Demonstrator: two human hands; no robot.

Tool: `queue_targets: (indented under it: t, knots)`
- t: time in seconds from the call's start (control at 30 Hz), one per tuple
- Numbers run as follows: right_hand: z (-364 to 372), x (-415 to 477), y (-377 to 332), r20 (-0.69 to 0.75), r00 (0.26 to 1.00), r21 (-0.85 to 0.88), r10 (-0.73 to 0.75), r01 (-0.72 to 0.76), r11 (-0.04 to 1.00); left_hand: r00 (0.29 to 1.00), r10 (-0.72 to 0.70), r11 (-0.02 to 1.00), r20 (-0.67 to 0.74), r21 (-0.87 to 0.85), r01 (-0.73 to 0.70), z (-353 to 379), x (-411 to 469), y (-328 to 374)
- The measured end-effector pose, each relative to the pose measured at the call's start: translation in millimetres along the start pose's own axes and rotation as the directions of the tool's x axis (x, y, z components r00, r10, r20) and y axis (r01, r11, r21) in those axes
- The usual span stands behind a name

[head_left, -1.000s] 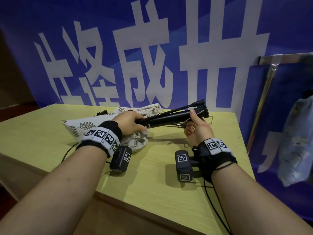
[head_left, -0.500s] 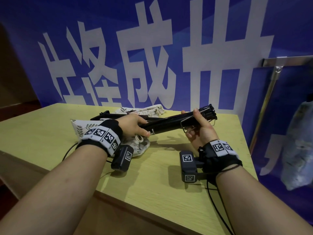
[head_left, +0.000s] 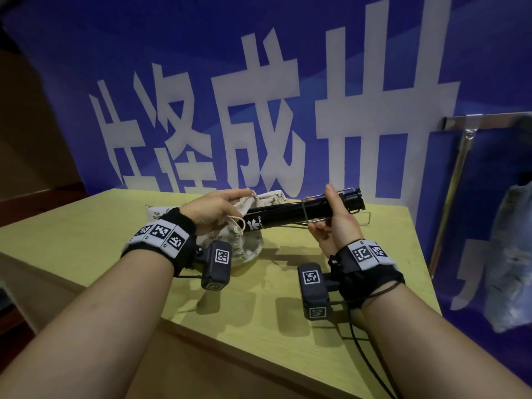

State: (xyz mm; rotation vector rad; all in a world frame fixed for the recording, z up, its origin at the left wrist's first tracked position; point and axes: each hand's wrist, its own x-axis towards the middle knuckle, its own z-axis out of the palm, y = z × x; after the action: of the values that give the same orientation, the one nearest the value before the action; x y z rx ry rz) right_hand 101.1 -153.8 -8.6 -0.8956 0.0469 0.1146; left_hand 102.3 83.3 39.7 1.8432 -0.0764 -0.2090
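A black folded stand with a thin wire frame (head_left: 290, 214) hangs almost level above the yellow-green table (head_left: 86, 240). My right hand (head_left: 336, 223) grips it near its right end, thumb pointing up. My left hand (head_left: 214, 210) pinches the rim of a cream drawstring pouch with a leaf print (head_left: 250, 243), holding its mouth at the stand's left end. The pouch's lower part rests on the table and its cord loop hangs by my left palm. Both wrists wear black bands with square coded markers.
A blue banner with big white characters (head_left: 259, 125) rises right behind the table. To the right stands a slanted metal pole (head_left: 452, 194) and a pale bundle (head_left: 515, 254). A black cable runs from my right wrist off the table's near edge.
My left hand let go of the stand's left end and took hold of the pouch's mouth, lifting it. The stand moved right and slightly up in my right hand.
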Motion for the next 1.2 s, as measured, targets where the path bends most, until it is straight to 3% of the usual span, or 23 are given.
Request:
queue_targets:
  t: [0.1,0.33,0.7,0.87,0.97,1.2]
  knots:
    - [18.3,-16.2,-10.7,0.037,0.998,-0.016,-0.058,0.058,0.998,0.999,0.042,0.989,-0.020,-0.138,-0.044,-2.0,-8.5,7.4]
    - [45.2,-54.4,-32.6,0.099,0.977,-0.079,-0.188,0.196,0.977,0.989,0.149,0.946,-0.022,-0.289,-0.149,18.8,-40.6,39.8]
    - [53.9,-93.2,-66.6,0.170,0.924,-0.162,-0.342,0.368,0.915,0.975,0.221,0.945,0.006,-0.248,-0.213,46.7,-64.5,85.1]
    - [51.8,-103.6,-86.8,0.088,0.905,-0.123,-0.415,0.424,0.898,0.969,0.236,0.921,-0.068,-0.302,-0.246,52.6,-77.8,89.7]
    - [55.7,-106.4,-88.0,0.115,0.902,-0.162,-0.416,0.431,0.888,0.962,0.271,0.888,-0.021,-0.379,-0.259,58.4,-82.0,96.8]
    - [70.4,-105.9,-82.6,0.210,0.893,-0.224,-0.398,0.441,0.869,0.929,0.364,0.890,0.072,-0.321,-0.324,75.4,-93.6,123.7]
